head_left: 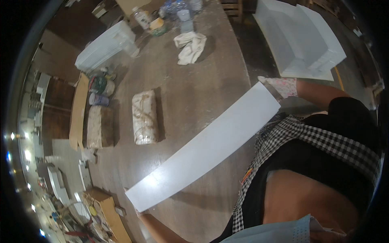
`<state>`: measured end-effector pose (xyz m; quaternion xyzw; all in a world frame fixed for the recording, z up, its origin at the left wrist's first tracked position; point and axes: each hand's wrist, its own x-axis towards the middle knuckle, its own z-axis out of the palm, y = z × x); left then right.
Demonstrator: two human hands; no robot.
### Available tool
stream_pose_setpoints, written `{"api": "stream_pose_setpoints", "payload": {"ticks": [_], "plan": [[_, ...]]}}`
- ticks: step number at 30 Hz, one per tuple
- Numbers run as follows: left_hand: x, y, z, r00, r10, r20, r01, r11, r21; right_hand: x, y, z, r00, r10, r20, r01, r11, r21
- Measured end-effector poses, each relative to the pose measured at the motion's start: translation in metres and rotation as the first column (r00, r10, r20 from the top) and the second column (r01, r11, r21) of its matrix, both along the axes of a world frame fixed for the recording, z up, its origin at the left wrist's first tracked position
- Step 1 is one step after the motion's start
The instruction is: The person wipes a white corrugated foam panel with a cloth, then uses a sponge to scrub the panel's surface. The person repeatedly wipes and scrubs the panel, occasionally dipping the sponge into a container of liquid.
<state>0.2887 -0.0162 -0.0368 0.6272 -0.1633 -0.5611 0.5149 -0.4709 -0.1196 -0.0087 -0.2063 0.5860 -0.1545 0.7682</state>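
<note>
The long white flat board [206, 148] you hold looks smooth with a soft sheen, catching a bright glare near its lower end. Your right hand [281, 86] wears a pale knitted cloth glove with pink speckles. The dark brown wooden counter [194, 97] shows grain and a dull, dusty, paint-smeared finish. On it, the rectangular block wrapped in paint-stained clear plastic film [144, 117] looks wrinkled and slightly glossy, and the crumpled off-white cloth rag [190, 47] looks soft and matt.
</note>
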Motion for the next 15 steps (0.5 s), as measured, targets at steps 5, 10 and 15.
{"api": "stream_pose_setpoints", "payload": {"ticks": [5,10,15], "plan": [[-0.022,0.014,-0.022,0.976,-0.005,0.216,0.028,0.994,-0.102,0.000,-0.004,0.000,0.998,0.036,0.043,-0.034,0.998,-0.052],[-0.053,0.024,-0.030,0.994,-0.039,0.105,0.054,0.988,-0.146,-0.009,-0.005,0.004,0.995,0.079,0.064,-0.071,0.990,-0.120],[-0.095,0.054,-0.026,0.996,0.021,0.083,-0.014,0.996,-0.094,-0.016,-0.014,-0.001,0.989,0.130,0.065,-0.115,0.974,-0.197]]}}
